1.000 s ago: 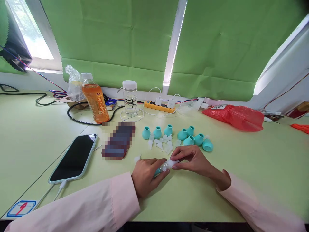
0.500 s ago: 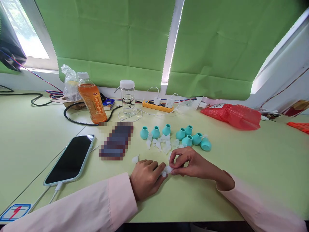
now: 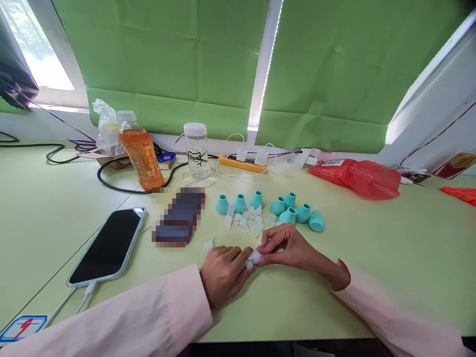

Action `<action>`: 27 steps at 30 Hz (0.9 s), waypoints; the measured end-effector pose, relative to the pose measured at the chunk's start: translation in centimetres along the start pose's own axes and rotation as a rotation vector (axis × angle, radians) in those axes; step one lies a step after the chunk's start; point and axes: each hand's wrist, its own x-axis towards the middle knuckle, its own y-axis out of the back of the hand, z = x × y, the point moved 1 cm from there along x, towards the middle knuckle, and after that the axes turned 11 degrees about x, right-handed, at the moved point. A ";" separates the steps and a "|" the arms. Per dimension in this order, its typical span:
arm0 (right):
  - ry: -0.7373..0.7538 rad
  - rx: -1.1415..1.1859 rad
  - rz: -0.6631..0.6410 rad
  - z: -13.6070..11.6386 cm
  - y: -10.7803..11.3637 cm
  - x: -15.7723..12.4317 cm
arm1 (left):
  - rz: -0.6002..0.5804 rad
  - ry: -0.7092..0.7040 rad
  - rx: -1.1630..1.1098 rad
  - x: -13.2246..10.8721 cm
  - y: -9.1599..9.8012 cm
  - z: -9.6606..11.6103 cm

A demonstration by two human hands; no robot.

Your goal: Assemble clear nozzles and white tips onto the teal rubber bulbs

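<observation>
The left hand [image 3: 224,275] curls around, and the right hand [image 3: 284,248] pinches, a small translucent white plastic piece [image 3: 256,257] between them. At their ten o'clock, a plastic bottle [image 3: 141,161] of orange liquid [image 3: 137,144] — lettering [image 3: 147,159] unclear; at eleven, a clear white-lidded bottle [image 3: 195,130] of clear liquid [image 3: 199,169]. Pale green-yellow counter [image 3: 375,238]; green window blinds [image 3: 167,59] at twelve.

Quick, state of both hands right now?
Left hand: closed around a small clear plastic part.
Right hand: closed, pinching a whitish plastic piece at that part's end.
</observation>
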 end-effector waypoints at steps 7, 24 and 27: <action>0.007 0.084 0.087 0.5 -0.2 -0.1 | 0.034 0.013 -0.077 0.0 0.1 -0.1; 0.701 -0.009 1.183 -3.0 7.3 -0.9 | 0.003 0.131 -0.184 0.6 0.8 0.1; 0.870 -0.329 1.424 -3.8 10.7 -1.5 | -0.037 0.106 -0.125 0.5 0.5 0.4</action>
